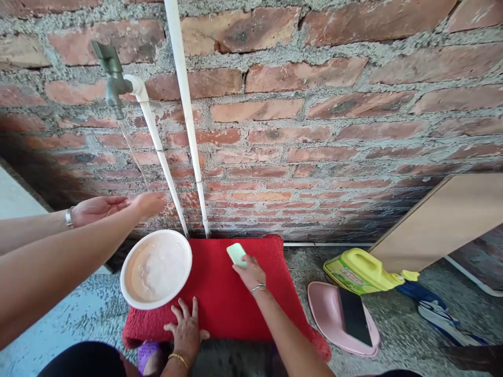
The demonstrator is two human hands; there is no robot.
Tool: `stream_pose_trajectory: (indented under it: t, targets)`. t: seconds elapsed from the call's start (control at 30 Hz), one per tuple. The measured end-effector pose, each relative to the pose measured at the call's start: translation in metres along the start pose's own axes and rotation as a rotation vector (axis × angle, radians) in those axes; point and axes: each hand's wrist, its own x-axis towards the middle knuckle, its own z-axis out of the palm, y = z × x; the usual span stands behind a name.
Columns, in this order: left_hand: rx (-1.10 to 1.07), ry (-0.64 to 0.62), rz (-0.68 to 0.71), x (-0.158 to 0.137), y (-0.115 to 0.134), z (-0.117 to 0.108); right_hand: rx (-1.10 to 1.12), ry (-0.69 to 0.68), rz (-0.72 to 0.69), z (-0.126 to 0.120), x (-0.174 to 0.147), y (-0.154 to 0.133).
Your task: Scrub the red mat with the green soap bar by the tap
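Right hand (251, 273): fingers were clamped on the green bar (236, 254), near the red cloth's (223, 296) far edge, right of the basin (134, 262). Left hand (186, 329) rested on the cloth's near edge, fingers spread apart. Another person's hands (147, 206) were out below the running tap (113, 81).

We can't read label (352, 277) on yellow jug (363, 260), too sm.; R hand (251, 274) hides pt. of green soap bar (236, 253).

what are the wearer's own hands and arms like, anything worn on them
No gloves or sleeves show. The left hand has a gold-coloured bangle at the wrist; the right hand has a thin silver-coloured bangle.
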Motion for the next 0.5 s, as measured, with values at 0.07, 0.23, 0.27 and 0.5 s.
stream_pose_trajectory:
  t: [0.07,0.23,0.27,0.5]
  targets:
    - [0.004,0.001,0.007,0.0,-0.001,0.0,-0.035,-0.073,-0.134,0.024,-0.006,-0.037]
    - [0.012,-0.008,-0.003,0.0,-0.001,0.001,-0.123,-0.169,-0.358,0.06,-0.012,-0.079]
    - [0.013,-0.005,-0.006,0.0,-0.002,0.001,-0.135,-0.17,-0.362,0.06,-0.01,-0.075]
    - [0.005,0.034,-0.02,-0.001,0.002,0.009,-0.078,-0.047,0.062,-0.01,0.011,0.031]
